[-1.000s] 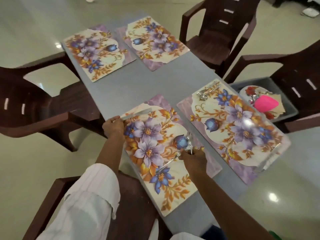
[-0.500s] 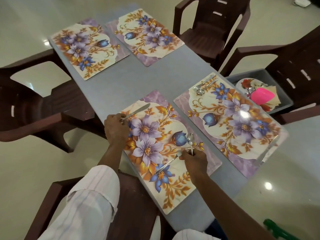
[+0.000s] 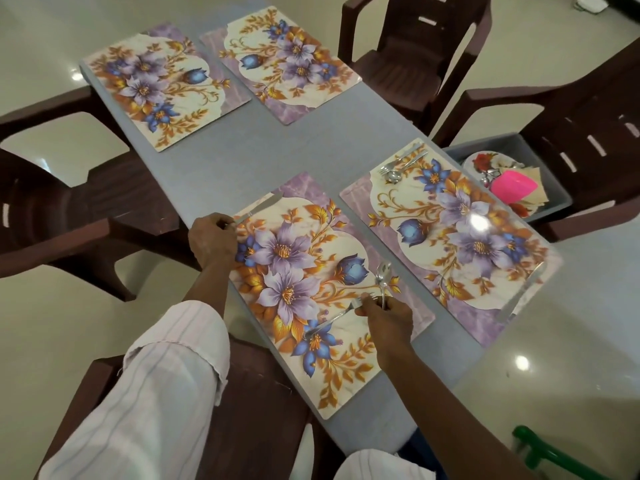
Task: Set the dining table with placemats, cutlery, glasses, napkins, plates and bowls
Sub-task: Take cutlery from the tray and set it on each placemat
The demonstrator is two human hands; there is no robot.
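Several floral placemats lie on the grey table [image 3: 294, 150]. On the near placemat [image 3: 311, 278], my left hand [image 3: 212, 239] grips the handle of a table knife [image 3: 258, 209] at the mat's far left corner. My right hand [image 3: 386, 318] pinches the handle of a spoon [image 3: 382, 273] whose bowl points away from me. A fork [image 3: 332, 318] lies flat on the mat just left of that hand, touching its fingers. The right placemat [image 3: 450, 230] carries a fork and spoon [image 3: 398, 168] at its far end and a knife [image 3: 523, 294] at its near right edge.
A grey bin [image 3: 554, 188] on the right chair holds a floral plate, a pink bowl [image 3: 512, 188] and napkins. Brown plastic chairs [image 3: 408, 46] surround the table. Two far placemats [image 3: 162, 88] are bare. A green object [image 3: 543, 452] stands at bottom right.
The view has shifted slightly. My left hand moved a little toward me along the knife's handle. My right hand stays on the spoon, with the fork beside it.
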